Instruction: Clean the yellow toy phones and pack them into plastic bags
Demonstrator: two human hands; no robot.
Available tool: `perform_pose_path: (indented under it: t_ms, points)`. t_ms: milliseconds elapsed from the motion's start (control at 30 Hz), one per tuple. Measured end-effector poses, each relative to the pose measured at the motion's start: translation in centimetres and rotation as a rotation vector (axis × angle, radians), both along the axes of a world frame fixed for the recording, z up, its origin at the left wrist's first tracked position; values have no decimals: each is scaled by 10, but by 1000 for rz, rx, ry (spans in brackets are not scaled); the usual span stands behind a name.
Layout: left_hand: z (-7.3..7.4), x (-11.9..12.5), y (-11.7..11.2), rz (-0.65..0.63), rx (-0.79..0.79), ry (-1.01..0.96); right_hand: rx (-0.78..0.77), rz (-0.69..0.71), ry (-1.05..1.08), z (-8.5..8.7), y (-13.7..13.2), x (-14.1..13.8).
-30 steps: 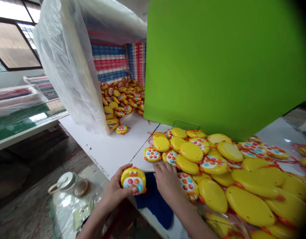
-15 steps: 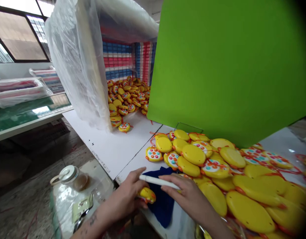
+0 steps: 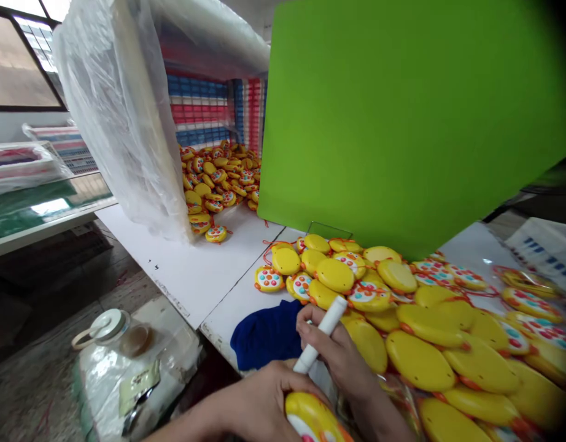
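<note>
My left hand [image 3: 259,399], low in the head view, is closed around a yellow duck-shaped toy [image 3: 315,417] with a white patch. My right hand [image 3: 338,356] grips a white marker pen [image 3: 320,337], which is tilted. The pen's lower end meets the thumb side of my left hand; whether those fingers also pinch it is hard to tell. Just beyond both hands a crumpled dark blue cloth [image 3: 264,334] lies at the table edge. More yellow duck toys [image 3: 421,362] are piled to the right, some showing faces with coloured dots and orange cords.
A large green board [image 3: 379,123] stands behind the pile. At the back left, a plastic-draped crate [image 3: 121,110] lies on its side with many toys spilling out onto the white table [image 3: 172,245]. A lidded jar [image 3: 108,325] sits on a lower surface at left.
Both hands have come lower and nearer to me. The pen has swung from nearly level to steeply tilted. The blue cloth now lies farther left, bunched up. The view has turned slightly right.
</note>
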State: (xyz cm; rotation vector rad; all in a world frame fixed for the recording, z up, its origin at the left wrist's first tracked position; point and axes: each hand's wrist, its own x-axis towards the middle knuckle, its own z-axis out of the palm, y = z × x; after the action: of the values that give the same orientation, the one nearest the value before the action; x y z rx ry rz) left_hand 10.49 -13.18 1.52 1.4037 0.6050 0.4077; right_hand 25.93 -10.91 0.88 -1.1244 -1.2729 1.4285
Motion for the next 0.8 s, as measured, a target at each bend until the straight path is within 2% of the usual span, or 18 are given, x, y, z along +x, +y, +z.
perform_pose_path:
  t_ms: [100,167,233,300,367,400,467,633,700,800]
  points:
    - [-6,4,-7,26,-401,-140,-57,56,239,-6,10,8]
    - [-14,5,-12,50,-563,-215,-23,-40,404,-5,18,21]
    - [-24,5,-14,123,-630,-281,38,-204,500,0,25,35]
    - [-36,5,-11,312,-598,-334,84,-323,503,4,26,47]
    - [-48,5,-3,568,-514,-351,93,-369,456,2,20,48]
    - [-54,5,1,673,-470,-338,81,-375,428,-2,16,45]
    - [-65,6,9,798,-414,-295,45,-393,378,-16,5,33]
    - [-82,9,11,858,-376,-279,127,-436,215,-58,-12,1]
    - [-85,8,9,852,-366,-286,150,-454,114,-67,-14,-5]
    - [-86,8,9,843,-323,-282,154,-394,6,-69,-19,-10]
